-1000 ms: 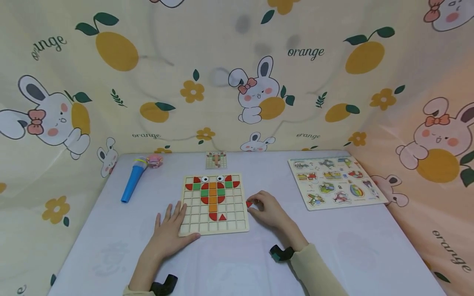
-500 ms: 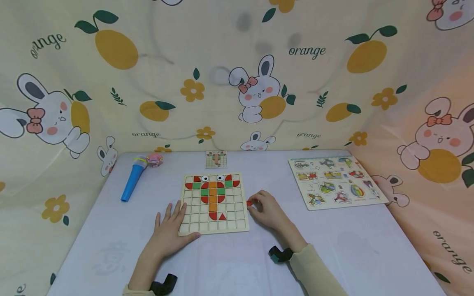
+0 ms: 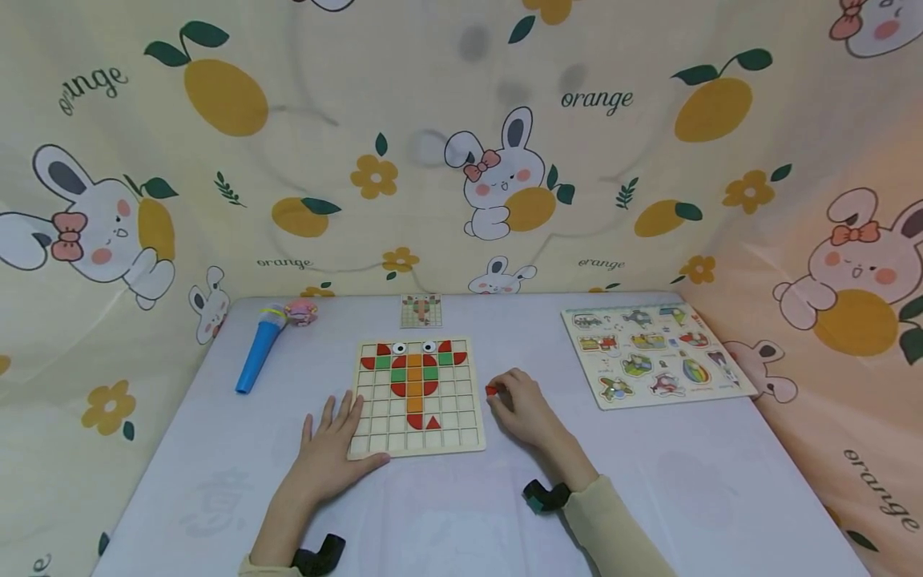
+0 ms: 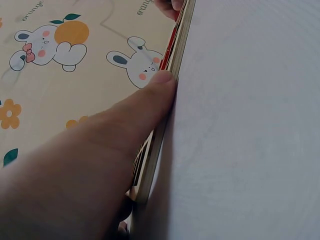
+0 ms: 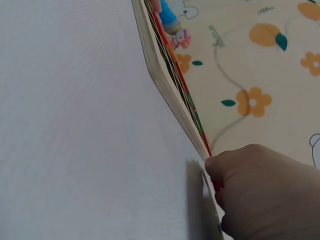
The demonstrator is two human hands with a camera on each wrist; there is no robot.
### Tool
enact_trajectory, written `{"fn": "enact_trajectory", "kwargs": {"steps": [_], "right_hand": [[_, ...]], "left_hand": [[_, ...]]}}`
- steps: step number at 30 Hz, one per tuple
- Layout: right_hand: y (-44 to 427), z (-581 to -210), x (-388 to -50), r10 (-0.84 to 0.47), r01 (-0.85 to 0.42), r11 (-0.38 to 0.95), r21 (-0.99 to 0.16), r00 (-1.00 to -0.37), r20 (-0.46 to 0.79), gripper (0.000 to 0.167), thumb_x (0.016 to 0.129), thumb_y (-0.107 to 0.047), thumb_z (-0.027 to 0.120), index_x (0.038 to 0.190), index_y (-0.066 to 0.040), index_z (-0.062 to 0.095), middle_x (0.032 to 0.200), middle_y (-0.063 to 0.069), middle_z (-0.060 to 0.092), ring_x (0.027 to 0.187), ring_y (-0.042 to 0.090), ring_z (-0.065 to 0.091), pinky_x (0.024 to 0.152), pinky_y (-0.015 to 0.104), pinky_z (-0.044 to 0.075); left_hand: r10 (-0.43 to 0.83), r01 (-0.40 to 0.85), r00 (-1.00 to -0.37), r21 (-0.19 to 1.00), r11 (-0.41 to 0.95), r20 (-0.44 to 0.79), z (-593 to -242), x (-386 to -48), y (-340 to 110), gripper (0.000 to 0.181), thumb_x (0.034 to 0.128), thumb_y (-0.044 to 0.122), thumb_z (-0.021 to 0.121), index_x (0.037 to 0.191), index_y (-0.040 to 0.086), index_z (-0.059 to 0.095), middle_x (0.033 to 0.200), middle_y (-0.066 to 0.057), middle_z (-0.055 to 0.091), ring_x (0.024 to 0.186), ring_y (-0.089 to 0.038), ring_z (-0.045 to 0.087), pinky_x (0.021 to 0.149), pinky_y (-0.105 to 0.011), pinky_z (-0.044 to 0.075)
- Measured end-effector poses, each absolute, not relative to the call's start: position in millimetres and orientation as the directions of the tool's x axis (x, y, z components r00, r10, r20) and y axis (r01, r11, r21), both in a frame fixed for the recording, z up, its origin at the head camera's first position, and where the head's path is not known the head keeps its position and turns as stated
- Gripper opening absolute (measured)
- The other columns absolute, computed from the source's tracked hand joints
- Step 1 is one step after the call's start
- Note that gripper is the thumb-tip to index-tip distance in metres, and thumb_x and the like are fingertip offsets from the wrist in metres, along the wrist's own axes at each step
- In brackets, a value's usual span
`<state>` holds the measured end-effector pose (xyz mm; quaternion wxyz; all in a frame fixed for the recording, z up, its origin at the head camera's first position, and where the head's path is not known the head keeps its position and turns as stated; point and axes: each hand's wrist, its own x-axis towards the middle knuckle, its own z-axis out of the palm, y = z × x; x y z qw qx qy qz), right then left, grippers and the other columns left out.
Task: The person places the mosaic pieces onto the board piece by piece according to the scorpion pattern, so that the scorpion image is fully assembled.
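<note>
A square wooden grid board [image 3: 461,441] lies mid-table, with red, green and orange pieces and two eye pieces set in its cells. A red triangle [image 3: 433,423] sits near the lower middle. My left hand [image 3: 328,457] rests, fingers spread, on the board's left side; its thumb [image 4: 145,102] lies along the near edge in the left wrist view. Just off the right edge, my right hand [image 3: 522,409] pinches a small red piece [image 3: 491,390] between thumb and fingertips. Its full shape is hidden by the fingers, also in the right wrist view.
Behind the board lies a small pattern card [image 3: 421,312]. A blue toy microphone [image 3: 261,350] and a small pink toy [image 3: 301,312] are at the back left. A picture puzzle board [image 3: 652,353] lies at the back right. A patterned cloth hangs behind the table.
My right hand has shifted slightly right, away from the board's edge, with the red piece still pinched. The left hand stays in place on the board.
</note>
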<state>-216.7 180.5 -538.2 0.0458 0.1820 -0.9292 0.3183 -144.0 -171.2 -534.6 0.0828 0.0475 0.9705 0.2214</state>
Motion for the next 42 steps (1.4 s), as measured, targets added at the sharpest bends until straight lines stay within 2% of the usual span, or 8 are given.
{"fn": "enact_trajectory", "kwargs": {"steps": [7,10,15,19,25,29,34,42], "right_hand": [[178,-530,-214,-0.295,-0.360,0.714,-0.601,-0.932,0.209,0.019,0.097,-0.013,0.077,0.115,-0.007,0.072,0.110,0.003,0.065,0.100,0.019,0.058,0.091,0.043,0.052],[170,-520,-209,-0.311,-0.364,0.694,-0.621,-0.930,0.198,0.020,0.097,-0.014,0.077,0.115,-0.008,0.072,0.112,0.003,0.065,0.103,0.020,0.058,0.093,0.044,0.051],[149,-506,-196,-0.370,-0.389,0.654,-0.649,-0.913,0.174,0.017,0.098,-0.013,0.076,0.114,-0.009,0.072,0.113,0.002,0.065,0.110,0.022,0.060,0.101,0.048,0.051],[131,-502,-187,-0.445,-0.442,0.611,-0.657,-0.878,0.176,0.016,0.097,-0.011,0.076,0.112,-0.008,0.072,0.111,0.002,0.066,0.109,0.022,0.061,0.099,0.047,0.050],[115,-508,-177,-0.519,-0.476,0.611,-0.633,-0.844,0.134,0.014,0.098,-0.015,0.075,0.111,-0.009,0.073,0.109,0.000,0.066,0.102,0.017,0.060,0.093,0.040,0.045],[111,-516,-173,-0.554,-0.512,0.641,-0.572,-0.824,0.117,0.015,0.097,-0.019,0.077,0.111,-0.013,0.075,0.111,-0.004,0.066,0.106,0.013,0.058,0.090,0.035,0.041],[108,-525,-174,-0.580,-0.550,0.637,-0.540,-0.803,0.133,0.016,0.098,-0.022,0.078,0.112,-0.016,0.076,0.112,-0.005,0.066,0.109,0.013,0.057,0.092,0.036,0.043],[108,-528,-174,-0.551,-0.534,0.614,-0.581,-0.817,0.170,0.010,0.098,-0.019,0.078,0.108,-0.018,0.077,0.108,-0.006,0.066,0.101,0.011,0.058,0.092,0.037,0.046]], "left_hand": [[0.125,0.054,-0.983,0.439,0.897,-0.134,-536,-143,-170,0.121,0.0840,0.081,0.067,0.169,0.007,0.024,0.177,-0.018,0.014,0.163,-0.048,0.001,0.124,-0.075,-0.004],[0.126,0.057,-0.983,0.435,0.899,-0.132,-536,-144,-170,0.119,0.0849,0.080,0.067,0.169,0.007,0.023,0.177,-0.018,0.014,0.162,-0.049,0.001,0.124,-0.076,-0.004],[0.125,0.060,-0.984,0.434,0.899,-0.124,-535,-146,-170,0.116,0.0866,0.079,0.066,0.169,0.008,0.025,0.177,-0.018,0.014,0.162,-0.049,0.000,0.123,-0.076,-0.005],[0.125,0.069,-0.986,0.422,0.904,-0.108,-538,-147,-170,0.114,0.0871,0.079,0.066,0.168,0.008,0.027,0.176,-0.018,0.015,0.162,-0.049,0.002,0.123,-0.076,-0.003],[0.127,0.081,-0.988,0.417,0.905,-0.083,-541,-146,-170,0.112,0.0869,0.079,0.066,0.167,0.008,0.032,0.175,-0.020,0.019,0.162,-0.050,0.005,0.123,-0.077,0.000],[0.133,0.078,-0.986,0.423,0.903,-0.102,-540,-146,-171,0.113,0.0876,0.080,0.064,0.168,0.009,0.029,0.176,-0.018,0.016,0.162,-0.049,0.003,0.124,-0.076,-0.002],[0.138,0.084,-0.985,0.421,0.903,-0.099,-538,-145,-173,0.112,0.0890,0.079,0.063,0.168,0.007,0.027,0.176,-0.019,0.015,0.162,-0.051,0.003,0.123,-0.076,-0.002],[0.145,0.093,-0.985,0.424,0.901,-0.091,-539,-144,-171,0.112,0.0891,0.078,0.064,0.167,0.006,0.028,0.175,-0.020,0.017,0.161,-0.052,0.004,0.123,-0.077,-0.001]]}}
